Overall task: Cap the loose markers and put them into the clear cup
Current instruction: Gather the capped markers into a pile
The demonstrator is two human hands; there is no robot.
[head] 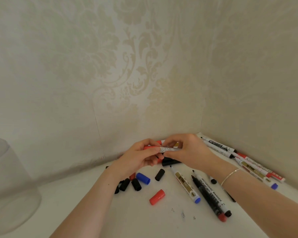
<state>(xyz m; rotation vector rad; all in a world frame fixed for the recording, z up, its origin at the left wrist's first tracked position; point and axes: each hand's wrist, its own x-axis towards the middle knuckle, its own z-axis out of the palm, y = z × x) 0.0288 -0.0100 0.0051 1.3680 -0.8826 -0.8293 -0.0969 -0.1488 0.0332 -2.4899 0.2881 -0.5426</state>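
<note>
While the left hand (138, 156) pinches a red cap end, the right hand (187, 152) grips the white-barrelled marker (169, 149); loose red, blue and black plastic caps (157, 197) lie nearer, the frosted clear cup (9, 186) far left.

Frosted, matt plastic cup (10, 186), smooth glossy plastic caps (157, 197) and markers (208, 191), smooth white counter (136, 220), matt patterned wallpaper (127, 66).
</note>
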